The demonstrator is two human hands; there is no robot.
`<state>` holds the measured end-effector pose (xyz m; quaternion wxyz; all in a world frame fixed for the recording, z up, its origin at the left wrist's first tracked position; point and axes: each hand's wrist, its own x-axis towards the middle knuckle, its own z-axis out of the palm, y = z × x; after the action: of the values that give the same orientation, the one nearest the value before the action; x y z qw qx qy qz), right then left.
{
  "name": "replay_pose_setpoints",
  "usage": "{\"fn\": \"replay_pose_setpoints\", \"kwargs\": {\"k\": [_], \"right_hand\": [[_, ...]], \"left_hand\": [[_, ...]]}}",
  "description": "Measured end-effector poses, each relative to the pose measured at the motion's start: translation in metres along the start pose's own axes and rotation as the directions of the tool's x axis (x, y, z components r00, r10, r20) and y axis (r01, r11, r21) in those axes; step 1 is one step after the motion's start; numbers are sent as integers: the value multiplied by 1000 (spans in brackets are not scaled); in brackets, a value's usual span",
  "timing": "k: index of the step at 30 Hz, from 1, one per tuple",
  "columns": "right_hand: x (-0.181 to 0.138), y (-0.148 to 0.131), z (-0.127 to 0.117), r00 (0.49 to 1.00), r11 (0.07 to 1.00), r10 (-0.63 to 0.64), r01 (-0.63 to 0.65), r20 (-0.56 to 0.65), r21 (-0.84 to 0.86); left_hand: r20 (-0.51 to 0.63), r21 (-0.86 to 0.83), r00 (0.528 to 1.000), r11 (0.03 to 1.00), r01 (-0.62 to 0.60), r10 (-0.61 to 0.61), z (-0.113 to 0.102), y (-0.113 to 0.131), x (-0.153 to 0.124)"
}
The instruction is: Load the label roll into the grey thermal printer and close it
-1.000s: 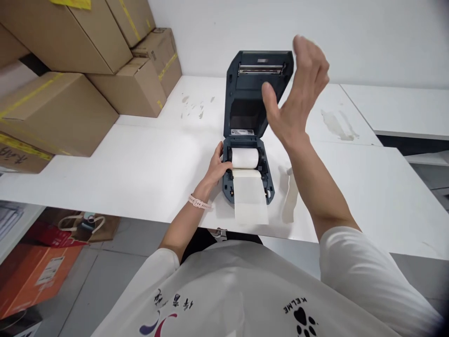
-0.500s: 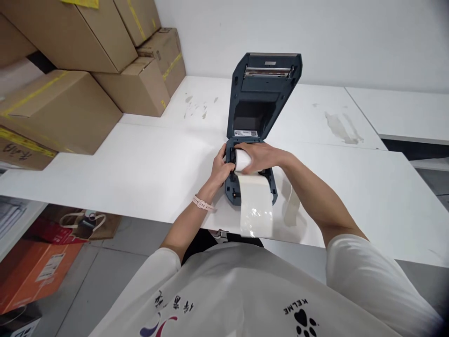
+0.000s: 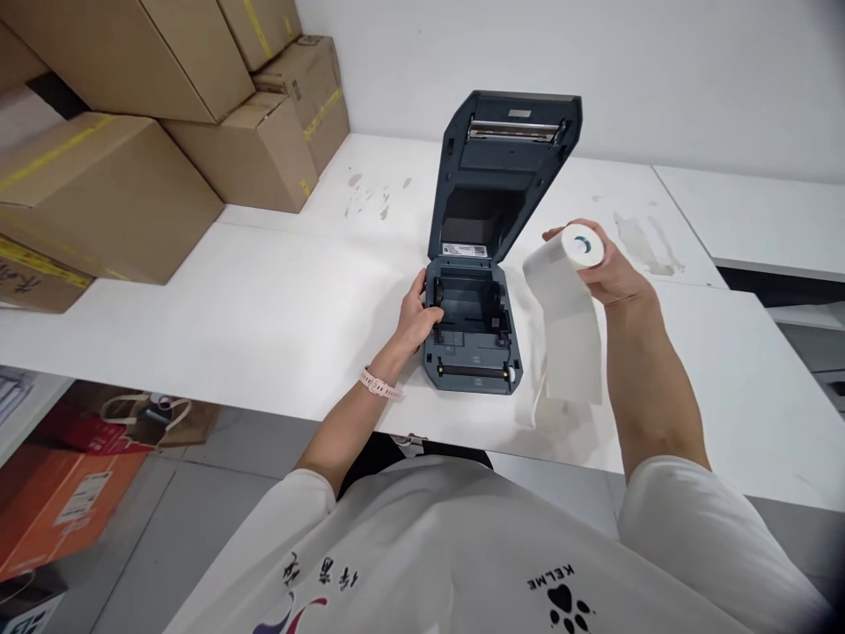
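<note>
Shirt fabric (image 3: 455,528), white with printed marks, spreads closest to me, right below the front edge of the white table (image 3: 297,335). A pale pink band (image 3: 378,383) circles my left wrist. Past it, my left hand (image 3: 415,320) clasps the left side of the dark printer (image 3: 475,341), thumb over the rim and fingers along the outside. The printer's base sits on the table with its roller (image 3: 470,372) toward me and its roll bay open to view. To the right, the loose tail of the white paper roll (image 3: 560,255) hangs down toward me, a thin curl of paper (image 3: 536,407) just beside it. I have the roll itself in my right hand (image 3: 613,271), fingers wrapped around it, its round end facing me, raised beside the printer and apart from it. Behind the bay, the printer's lid (image 3: 495,163) stands open, tilted back. Farther off to the left, taped cardboard boxes (image 3: 274,158) are piled on the table, and a white wall (image 3: 634,62) rises behind everything
</note>
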<state>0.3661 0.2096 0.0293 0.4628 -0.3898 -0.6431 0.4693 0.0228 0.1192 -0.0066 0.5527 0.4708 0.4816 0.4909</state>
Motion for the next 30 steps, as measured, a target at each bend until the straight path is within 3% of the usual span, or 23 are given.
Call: {"fn": "replay_pose_setpoints", "kwargs": {"k": [3, 6, 9, 14, 19, 21, 24, 25, 27, 30], "right_hand": [[2, 29, 4, 983, 985, 171, -172, -60, 0], [1, 39, 9, 958, 959, 283, -284, -51, -17], [-11, 39, 1, 955, 957, 290, -290, -60, 4], [-75, 33, -21, 974, 981, 183, -173, -132, 86], [-123, 17, -6, 927, 917, 373, -364, 27, -162], [-120, -2, 5, 943, 933, 324, -307, 69, -188], [-97, -46, 28, 978, 991, 67, -42, 195, -131], [-86, -62, 39, 965, 989, 2, 37, 264, -144], [-61, -89, 66, 910, 952, -2, 129, 414, -279], [-23, -102, 113, 831, 794, 65, 292, 552, -533]], "left_hand": [[29, -2, 999, 999, 33, -33, 0, 3, -2], [34, -6, 999, 999, 35, -35, 0, 5, -3], [33, -12, 999, 999, 35, -35, 0, 3, -2], [27, -28, 999, 999, 45, -44, 0, 1, 1], [29, -46, 997, 996, 72, -71, 1, -1, 2], [29, -45, 998, 997, 59, -58, 1, -3, 2], [38, -31, 999, 999, 29, -28, 0, -4, 2], [41, -26, 999, 999, 27, -26, 0, -4, 2], [35, -26, 999, 999, 37, -36, 0, -3, 2], [15, -39, 998, 998, 56, -56, 1, -1, 1]]}}
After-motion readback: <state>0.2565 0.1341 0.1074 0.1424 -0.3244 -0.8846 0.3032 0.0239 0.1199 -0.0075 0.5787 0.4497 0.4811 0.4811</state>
